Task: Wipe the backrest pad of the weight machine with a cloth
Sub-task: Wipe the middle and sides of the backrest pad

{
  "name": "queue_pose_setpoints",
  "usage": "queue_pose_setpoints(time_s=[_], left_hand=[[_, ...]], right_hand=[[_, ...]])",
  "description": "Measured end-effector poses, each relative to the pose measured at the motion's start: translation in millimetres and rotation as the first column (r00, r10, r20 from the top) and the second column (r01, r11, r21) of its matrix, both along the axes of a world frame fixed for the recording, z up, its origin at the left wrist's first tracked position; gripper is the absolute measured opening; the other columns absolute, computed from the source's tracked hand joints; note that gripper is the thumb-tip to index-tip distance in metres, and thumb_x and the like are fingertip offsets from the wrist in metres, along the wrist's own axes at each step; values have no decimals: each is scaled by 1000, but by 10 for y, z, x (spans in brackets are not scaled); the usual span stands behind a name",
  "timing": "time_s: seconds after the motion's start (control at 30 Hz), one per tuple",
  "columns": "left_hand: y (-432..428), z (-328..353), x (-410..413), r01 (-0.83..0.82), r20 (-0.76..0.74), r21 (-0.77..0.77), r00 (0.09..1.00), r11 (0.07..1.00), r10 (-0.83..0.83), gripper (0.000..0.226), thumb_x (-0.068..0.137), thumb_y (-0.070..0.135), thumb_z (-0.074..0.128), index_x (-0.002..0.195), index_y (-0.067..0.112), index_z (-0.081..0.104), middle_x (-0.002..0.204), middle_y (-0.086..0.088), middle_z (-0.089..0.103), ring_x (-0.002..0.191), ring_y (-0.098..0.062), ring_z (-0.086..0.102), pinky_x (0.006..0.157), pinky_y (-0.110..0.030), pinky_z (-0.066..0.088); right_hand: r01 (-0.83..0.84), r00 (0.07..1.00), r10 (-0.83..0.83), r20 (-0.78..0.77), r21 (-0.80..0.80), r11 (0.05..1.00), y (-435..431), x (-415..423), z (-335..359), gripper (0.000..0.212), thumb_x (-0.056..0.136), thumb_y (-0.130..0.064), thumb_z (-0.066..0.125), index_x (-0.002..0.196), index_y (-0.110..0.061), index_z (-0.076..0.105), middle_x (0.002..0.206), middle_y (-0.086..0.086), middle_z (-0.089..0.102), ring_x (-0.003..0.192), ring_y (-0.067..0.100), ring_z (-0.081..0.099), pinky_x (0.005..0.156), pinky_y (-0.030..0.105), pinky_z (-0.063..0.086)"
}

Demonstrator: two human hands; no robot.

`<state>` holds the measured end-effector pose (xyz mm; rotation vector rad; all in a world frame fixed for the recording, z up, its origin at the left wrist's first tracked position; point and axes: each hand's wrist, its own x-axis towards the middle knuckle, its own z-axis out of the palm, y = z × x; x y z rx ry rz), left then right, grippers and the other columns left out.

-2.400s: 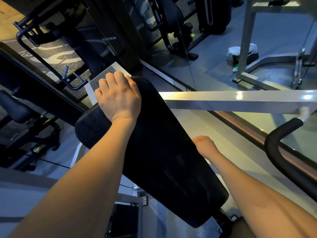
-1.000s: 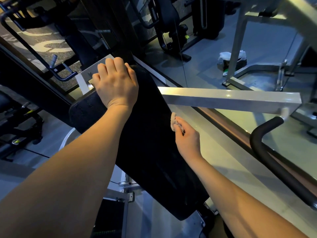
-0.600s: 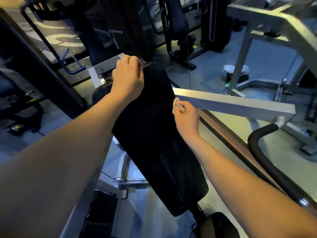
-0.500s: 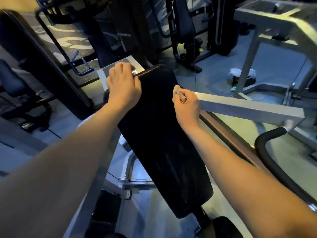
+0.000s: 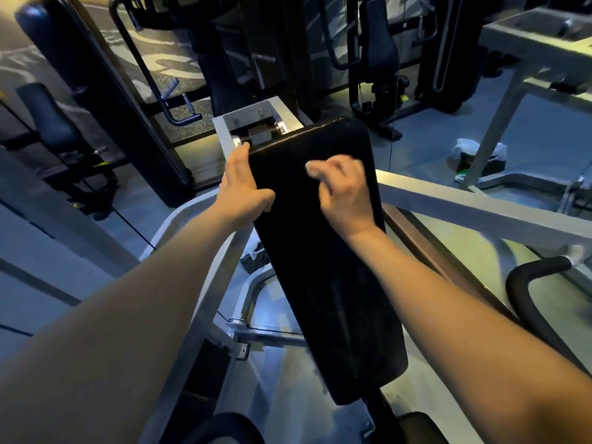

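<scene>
1. Two bare forearms are seen reaching up along the black backrest pad (image 5: 336, 299), whose long axis is tilted from the near lower end to the far upper end.
2. The pad's left edge, near the top, is gripped by the left hand (image 5: 243, 187).
3. The right hand (image 5: 344, 193) is held curled on the upper face. A pale blurred scrap, judged to be the cloth (image 5: 311, 169), is pinched at its fingertips. Most of the pad lies below them, toward the person.
4. A grey crossbar (image 5: 464, 208) is met just right of the pad; a downward stroke is judged unobstructed.
5. Farther off, a pivot bracket (image 5: 256, 123) and a white bag (image 5: 474, 152) are seen.
</scene>
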<state>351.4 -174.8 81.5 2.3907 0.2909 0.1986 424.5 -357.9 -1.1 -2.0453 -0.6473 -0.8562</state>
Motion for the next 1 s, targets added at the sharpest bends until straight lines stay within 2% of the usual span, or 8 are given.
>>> queue_pose_setpoints(time_s=[0.13, 0.23, 0.37, 0.47, 0.6, 0.73, 0.83, 1.0], left_hand=[[24, -30, 7, 18, -8, -62, 1000, 998, -19, 114, 54, 18, 60, 154, 35, 8, 154, 12, 7, 142, -33, 14, 116, -51, 32], [-3, -62, 10, 0, 45, -75, 999, 997, 3, 112, 53, 15, 59, 152, 36, 11, 151, 12, 11, 137, -32, 19, 108, -49, 42], [7, -122, 41, -12, 81, -70, 997, 997, 18, 109, 57, 9, 59, 153, 34, 13, 151, 6, 11, 136, -29, 19, 97, -34, 45], [19, -135, 76, 0, 85, -102, 996, 995, 8, 105, 66, -8, 59, 153, 30, 14, 151, 2, 10, 135, -28, 17, 89, -22, 40], [39, -117, 65, 5, 75, -114, 997, 993, 4, 109, 59, 0, 57, 154, 30, 13, 152, 3, 9, 138, -31, 15, 106, -36, 39], [47, -139, 47, 31, 109, -110, 994, 993, -19, 110, 51, 8, 52, 152, 30, 15, 152, -3, 9, 130, -22, 18, 104, -40, 42], [99, -158, 42, 68, 130, -151, 990, 986, -48, 112, 48, 9, 52, 152, 28, 18, 151, -4, 11, 134, -27, 18, 108, -44, 41], [218, -42, -22, 143, 38, -186, 990, 972, -138, 112, 50, 8, 53, 152, 32, 14, 151, 2, 9, 134, -30, 22, 98, -38, 51]], right_hand=[[300, 937, -203, -284, 357, 885, 96, 269, 419, 31, 94, -2, 59, 121, -8, 73, 114, 12, 62, 99, 19, 52, 80, 12, 38], [124, 988, -97, -122, 236, 964, 271, 53, 233, 29, 92, -2, 62, 120, -4, 72, 108, 14, 62, 95, 22, 50, 77, 15, 41], [-160, 973, 188, 135, -193, 968, 82, -53, -54, 26, 97, -8, 60, 121, -6, 71, 105, 12, 64, 92, 32, 55, 78, 39, 51], [-38, 995, 41, 90, -37, 999, -9, 211, 168, 35, 92, -4, 60, 122, -15, 74, 102, 9, 61, 92, 28, 54, 79, 23, 41], [123, 990, -102, -95, 247, 961, 259, 211, 321, 36, 89, -2, 63, 123, -9, 73, 106, 11, 62, 94, 23, 53, 78, 19, 39], [-151, 983, 151, 109, -7, 988, 417, -199, -106, 29, 93, -4, 60, 118, -5, 73, 102, 12, 65, 88, 30, 55, 74, 38, 51], [-257, 936, 299, 185, -222, 941, 288, -212, -156, 24, 99, -7, 60, 119, -5, 74, 103, 13, 68, 88, 32, 59, 74, 40, 54], [-13, 998, 11, 59, 34, 999, 433, -9, 368, 35, 91, -2, 61, 123, -11, 72, 105, 10, 62, 94, 27, 56, 81, 24, 44]])
